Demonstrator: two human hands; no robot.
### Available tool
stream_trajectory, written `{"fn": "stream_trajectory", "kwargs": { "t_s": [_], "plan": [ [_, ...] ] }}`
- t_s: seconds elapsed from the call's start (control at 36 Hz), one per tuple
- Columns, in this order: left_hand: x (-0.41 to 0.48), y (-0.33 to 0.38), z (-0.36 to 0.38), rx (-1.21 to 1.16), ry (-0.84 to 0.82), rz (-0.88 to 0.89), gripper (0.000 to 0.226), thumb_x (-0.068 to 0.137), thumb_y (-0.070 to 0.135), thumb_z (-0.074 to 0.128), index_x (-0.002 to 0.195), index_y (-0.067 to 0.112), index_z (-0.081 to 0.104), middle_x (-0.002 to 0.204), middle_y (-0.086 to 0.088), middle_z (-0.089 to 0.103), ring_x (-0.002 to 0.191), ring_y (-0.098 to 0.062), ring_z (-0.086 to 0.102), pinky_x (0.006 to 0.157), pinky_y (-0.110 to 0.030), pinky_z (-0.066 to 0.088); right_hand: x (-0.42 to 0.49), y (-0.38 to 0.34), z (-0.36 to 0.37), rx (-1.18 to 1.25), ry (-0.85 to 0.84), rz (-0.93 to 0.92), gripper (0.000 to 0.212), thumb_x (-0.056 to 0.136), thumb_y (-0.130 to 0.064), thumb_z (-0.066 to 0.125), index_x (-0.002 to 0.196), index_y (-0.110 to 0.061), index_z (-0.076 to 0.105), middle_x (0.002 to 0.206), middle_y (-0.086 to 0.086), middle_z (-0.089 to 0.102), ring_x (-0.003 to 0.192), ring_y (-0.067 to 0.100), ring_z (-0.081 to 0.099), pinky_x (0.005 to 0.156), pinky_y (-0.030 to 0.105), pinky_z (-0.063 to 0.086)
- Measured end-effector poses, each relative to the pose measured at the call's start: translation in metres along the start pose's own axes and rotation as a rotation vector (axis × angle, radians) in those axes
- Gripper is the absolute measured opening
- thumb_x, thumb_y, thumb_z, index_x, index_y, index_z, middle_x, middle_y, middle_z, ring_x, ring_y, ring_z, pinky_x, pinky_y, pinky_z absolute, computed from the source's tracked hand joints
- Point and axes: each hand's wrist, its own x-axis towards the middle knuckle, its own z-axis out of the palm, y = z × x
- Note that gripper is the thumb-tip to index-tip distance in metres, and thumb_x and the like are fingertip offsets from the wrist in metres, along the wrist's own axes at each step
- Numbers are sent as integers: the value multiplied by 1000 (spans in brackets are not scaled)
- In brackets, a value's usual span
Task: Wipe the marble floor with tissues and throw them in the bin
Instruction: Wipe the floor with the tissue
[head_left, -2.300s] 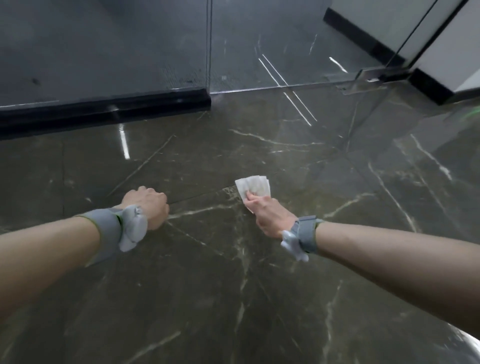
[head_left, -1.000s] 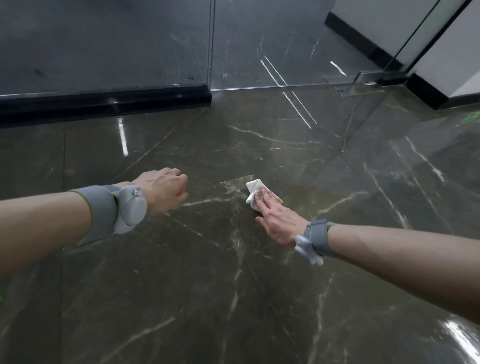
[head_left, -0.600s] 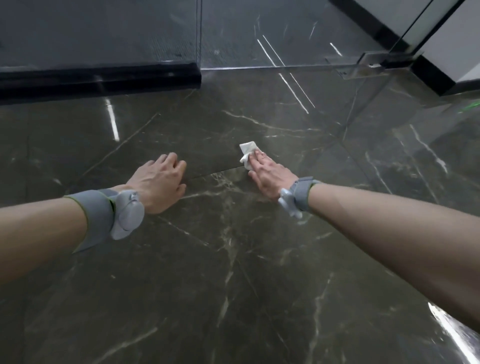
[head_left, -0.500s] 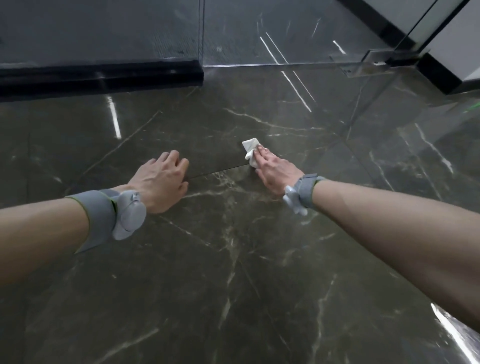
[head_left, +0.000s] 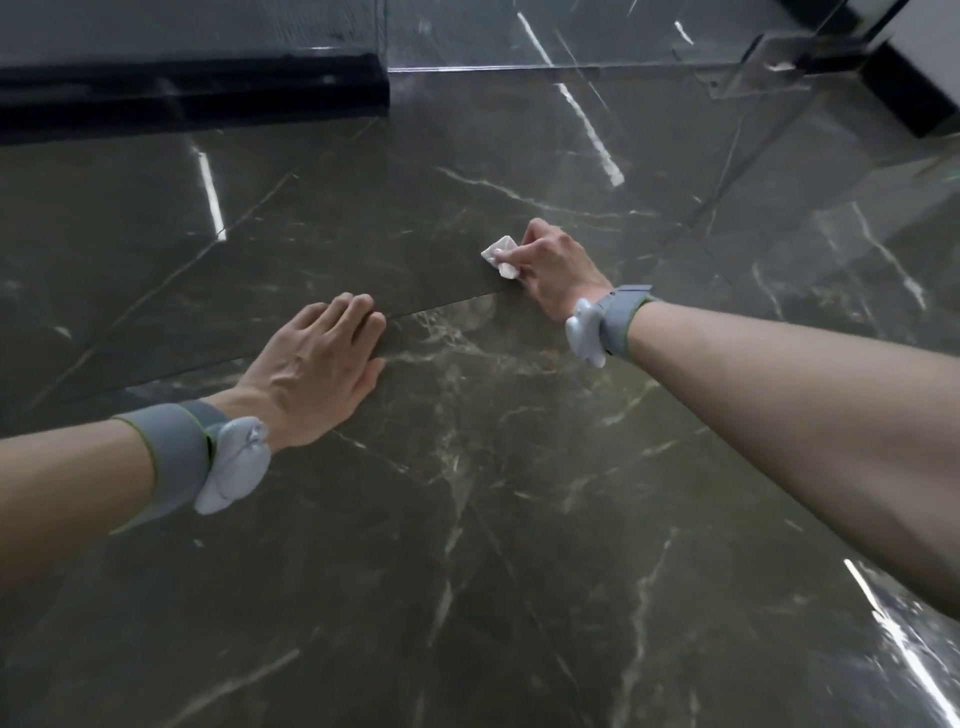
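i am looking down on a glossy dark marble floor (head_left: 467, 519) with pale veins, which is running up to a black skirting strip (head_left: 192, 93) and a glass panel (head_left: 571, 31) at the far edge.

the tissue (head_left: 500, 254) is lying bunched into a small white wad on the floor, just beyond a tile seam (head_left: 441, 306). the right hand (head_left: 558, 270) is gripping it, fingers curled over and pinching it against the marble. a grey wristband (head_left: 618, 319) is sitting on that wrist. the left hand (head_left: 317, 369) is resting flat on the floor well to the left, fingers straight and holding nothing, and seems to be bracing the body.

i am judging the wiping to be under way. no bin is showing, so the throwing part is not yet done.

what i am worrying about:
- the wad is so small that bare knuckles may be dragging on the polish and leaving smears.
- the thin paper could be tearing or slipping from the pinch under hard pressure.
- the bracing palm could be sliding on this slick surface if weight shifts forward.
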Motion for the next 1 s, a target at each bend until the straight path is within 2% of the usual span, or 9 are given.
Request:
{"fn": "stream_trajectory", "kwargs": {
  "t_s": [0.17,0.25,0.33,0.44,0.56,0.69,0.78,0.92,1.0],
  "plan": [
    [-1,-6,6,-38,27,18,39,102,35,46,127,5,50,133,-16,47,122,-35,51,104,-48,44,-19,54,-8,-87,112,214,19,103,-15,57,103,-5,73,110,3,66,101,23,62,75,11,38],
    [-2,-6,5,-41,8,4,42,102,38,38,127,6,50,133,-15,47,122,-34,51,104,-47,44,-39,82,-10,-111,104,342,32,102,-6,51,124,-11,74,120,18,58,110,37,61,93,30,45],
    [2,-7,2,-27,-12,16,45,99,40,36,125,6,50,132,-16,47,120,-35,51,103,-48,44,-53,95,-10,-132,118,453,30,104,-19,52,125,-6,70,120,18,55,111,38,59,84,31,42],
    [10,-6,-1,3,-17,35,39,98,38,41,120,7,50,125,-16,47,112,-34,52,96,-48,46,-60,83,-2,-143,133,454,27,101,-9,51,117,-4,73,120,22,57,108,41,59,84,34,44],
    [16,-1,-2,53,-29,50,43,98,40,31,117,6,49,122,-16,47,107,-33,52,91,-47,45,-72,73,-1,-116,180,476,27,103,-17,52,102,5,68,88,-5,53,97,31,64,53,4,33],
    [14,1,-4,99,-44,49,46,99,39,25,119,4,49,122,-18,47,107,-35,52,91,-47,45,-90,56,1,-200,118,368,33,107,-24,45,94,-6,69,97,-9,56,106,26,62,72,17,38],
    [15,4,-6,129,-49,62,40,102,34,30,119,3,49,122,-20,47,107,-35,52,90,-46,45,-100,44,1,-202,102,332,41,110,-26,38,91,-7,69,109,6,58,108,28,60,89,34,48],
    [17,5,-17,118,-70,81,35,98,35,52,117,5,53,119,-18,51,101,-33,57,83,-44,49,-114,22,-4,-137,-40,247,26,106,-11,47,97,-10,71,113,9,61,109,31,63,93,39,51],
    [23,8,-35,85,-160,71,37,99,39,50,126,13,50,127,-11,50,111,-27,57,90,-39,50,-129,5,-3,-131,-102,175,26,107,-11,44,112,-9,70,120,10,59,114,30,60,98,42,50]
  ]
}}
